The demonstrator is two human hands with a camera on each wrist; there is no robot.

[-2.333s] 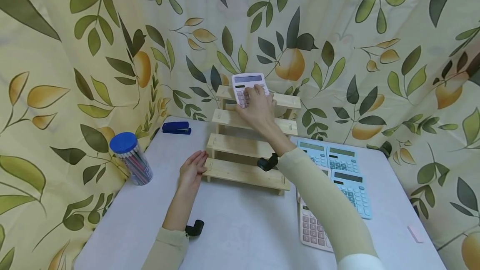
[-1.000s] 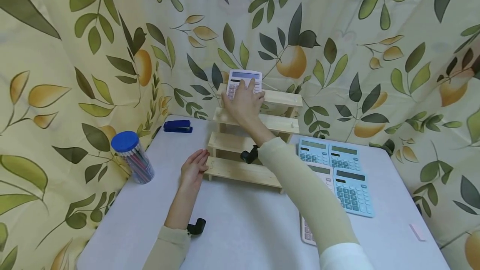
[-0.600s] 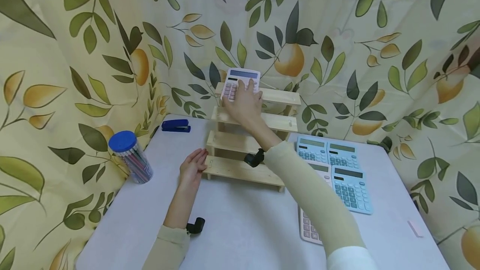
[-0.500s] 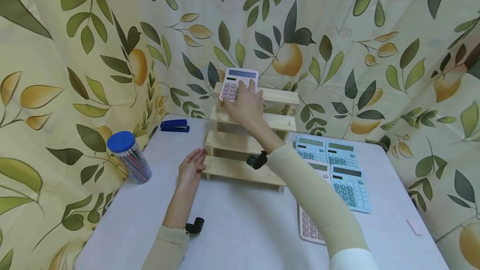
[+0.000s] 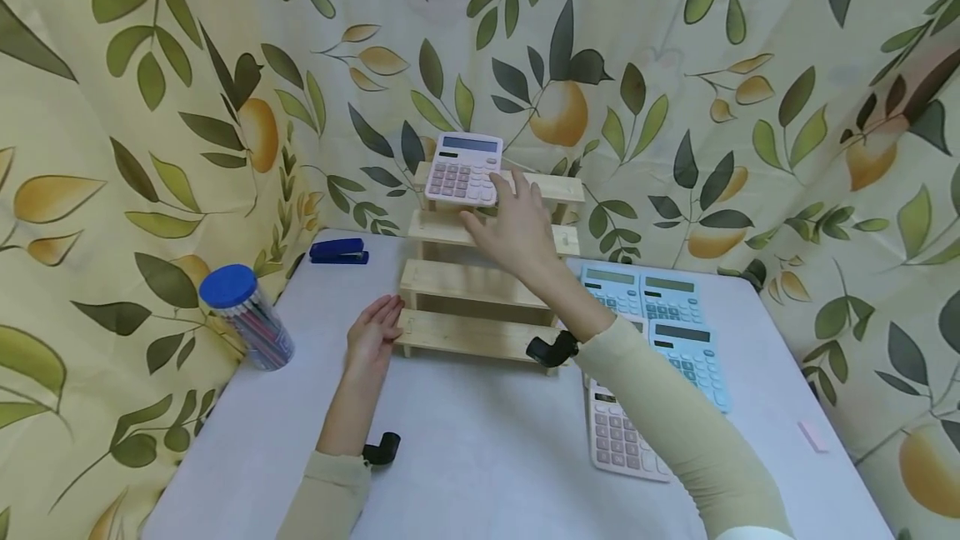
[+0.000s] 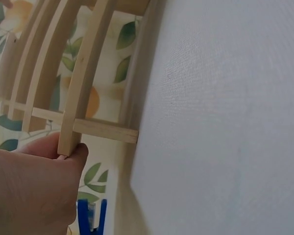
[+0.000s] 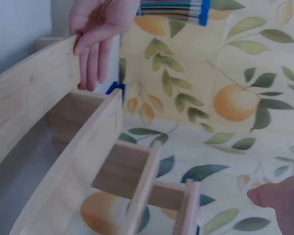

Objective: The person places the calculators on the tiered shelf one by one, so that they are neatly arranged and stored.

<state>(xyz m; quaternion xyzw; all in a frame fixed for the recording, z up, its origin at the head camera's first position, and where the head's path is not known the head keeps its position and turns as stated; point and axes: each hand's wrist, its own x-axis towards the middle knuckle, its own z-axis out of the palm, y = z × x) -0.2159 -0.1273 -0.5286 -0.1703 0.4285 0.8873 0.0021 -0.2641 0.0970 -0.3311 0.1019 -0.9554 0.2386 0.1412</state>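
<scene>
A four-tier wooden display shelf (image 5: pixel 472 284) stands at the back of the table. On the left of its top tier a white calculator with pink keys (image 5: pixel 467 167) leans back. My right hand (image 5: pixel 521 227), fingers spread, is just at the calculator's lower right edge, holding nothing; whether a fingertip touches it I cannot tell. In the right wrist view only the thumb of that hand (image 7: pixel 284 203) shows at the edge. My left hand (image 5: pixel 370 333) holds the left end of the lowest tier, thumb on the board (image 6: pixel 81 93) and fingers behind.
Right of the shelf lie blue calculators (image 5: pixel 686 357) and pink-keyed calculators (image 5: pixel 618 432), partly under my right forearm. A blue stapler (image 5: pixel 339 251) and a blue-lidded tub of pens (image 5: pixel 251 319) stand left. A small pink piece (image 5: pixel 812 437) lies far right. Patterned curtain encloses the table.
The calculator came down onto the top tier's left part and tilted back. My right hand has let it go and drawn off to the right. My left hand stays at the shelf.
</scene>
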